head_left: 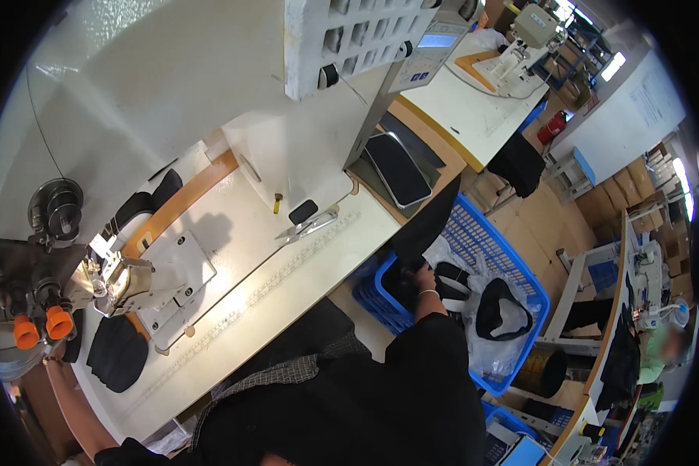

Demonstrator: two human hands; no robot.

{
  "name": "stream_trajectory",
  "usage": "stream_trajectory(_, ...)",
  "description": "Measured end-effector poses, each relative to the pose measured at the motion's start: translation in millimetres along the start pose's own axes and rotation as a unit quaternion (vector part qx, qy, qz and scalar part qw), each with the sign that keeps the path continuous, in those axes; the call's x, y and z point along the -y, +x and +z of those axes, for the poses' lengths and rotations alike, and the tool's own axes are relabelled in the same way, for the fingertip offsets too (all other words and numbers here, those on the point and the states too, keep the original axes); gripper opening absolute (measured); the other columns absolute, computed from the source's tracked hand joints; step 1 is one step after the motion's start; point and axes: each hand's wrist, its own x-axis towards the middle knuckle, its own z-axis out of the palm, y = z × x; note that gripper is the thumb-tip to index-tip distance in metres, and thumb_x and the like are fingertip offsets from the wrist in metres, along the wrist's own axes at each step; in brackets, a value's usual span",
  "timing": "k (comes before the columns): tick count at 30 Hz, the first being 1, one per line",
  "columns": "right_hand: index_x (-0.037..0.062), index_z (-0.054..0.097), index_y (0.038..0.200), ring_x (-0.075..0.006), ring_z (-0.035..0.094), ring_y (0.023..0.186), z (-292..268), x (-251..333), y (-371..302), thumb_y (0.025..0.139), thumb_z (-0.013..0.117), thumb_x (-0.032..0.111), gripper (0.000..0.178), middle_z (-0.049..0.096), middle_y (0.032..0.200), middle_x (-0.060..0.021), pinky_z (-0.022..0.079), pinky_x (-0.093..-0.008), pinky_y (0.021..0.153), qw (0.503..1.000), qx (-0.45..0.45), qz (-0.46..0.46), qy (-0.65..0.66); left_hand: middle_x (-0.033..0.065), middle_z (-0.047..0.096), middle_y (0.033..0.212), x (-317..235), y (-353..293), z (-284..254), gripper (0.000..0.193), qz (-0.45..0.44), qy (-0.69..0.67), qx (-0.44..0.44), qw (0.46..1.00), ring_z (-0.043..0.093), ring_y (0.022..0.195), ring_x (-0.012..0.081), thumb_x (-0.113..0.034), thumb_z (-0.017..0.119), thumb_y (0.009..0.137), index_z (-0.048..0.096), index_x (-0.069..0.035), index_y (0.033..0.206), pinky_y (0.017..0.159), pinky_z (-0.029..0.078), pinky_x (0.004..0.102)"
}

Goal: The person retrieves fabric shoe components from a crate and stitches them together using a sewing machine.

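Observation:
At the far left my left hand (52,360) is beside the sewing machine head (124,286), below its orange knobs (43,326); its fingers are mostly hidden. Near it on the white table (233,311) lies a stack of dark fabric pieces (118,353). My right arm reaches out to the right, over a blue plastic basket (530,283). There my right hand (425,277) is closed on black fabric (402,281), its fingertips partly lost against the dark cloth. Black fabric bands (503,311) and clear plastic bags (493,353) fill the basket beside it.
Thread snips (311,225) and a small black oval piece (303,211) lie on the table. A smartphone (398,169) rests at its right end. Another sewing machine (524,43) stands beyond. A person (660,349) sits at the far right bench.

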Motion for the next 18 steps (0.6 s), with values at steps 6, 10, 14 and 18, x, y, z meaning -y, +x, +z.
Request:
stream_trajectory(6,0.0155,0.035,0.145,-0.0407,0.056,0.119,26,33,12,0.080,0.070,0.047,0.080,0.056,0.128,-0.0241,0.046,-0.0486,0.098,0.999,-0.010,-0.051,-0.005,0.0211,0.058,0.122,144,98,31,0.044,0.230,0.141,-0.143,0.952,0.053,0.114,0.0356,-0.027,0.061,0.090,0.055,-0.002,0.126,0.097,0.041,0.0416)
stream_trajectory(10,0.0070,0.071,0.101,-0.0402,0.064,0.103,-2,5,17,0.088,0.055,0.041,0.039,0.068,0.105,-0.0235,0.051,-0.0496,0.086,0.977,-0.037,-0.202,0.052,0.0200,0.064,0.110,49,68,91,0.035,0.296,0.239,-0.214,0.900,0.061,0.101,0.0355,-0.023,0.061,0.089,0.060,-0.004,0.119,0.087,0.047,0.0436)
stream_trajectory(14,0.0017,0.064,0.114,-0.0461,0.065,0.092,-28,-44,13,0.093,0.048,0.028,0.037,0.067,0.102,-0.0275,0.053,-0.0509,0.075,0.944,-0.196,-0.258,0.064,0.0176,0.067,0.098,-60,-51,109,0.028,0.187,0.266,-0.169,0.930,0.063,0.092,0.0357,-0.025,0.068,0.082,0.067,-0.003,0.099,0.081,0.049,0.0475)
stream_trajectory(18,-0.0037,0.056,0.125,-0.0453,0.063,0.100,-74,-51,-3,0.098,0.040,0.012,0.035,0.064,0.116,-0.0262,0.052,-0.0492,0.082,0.856,-0.468,-0.181,0.125,0.0113,0.062,0.089,-159,-165,104,0.032,0.412,0.016,-0.214,0.885,0.060,0.092,0.0299,-0.030,0.074,0.074,0.067,-0.005,0.094,0.079,0.049,0.0406)
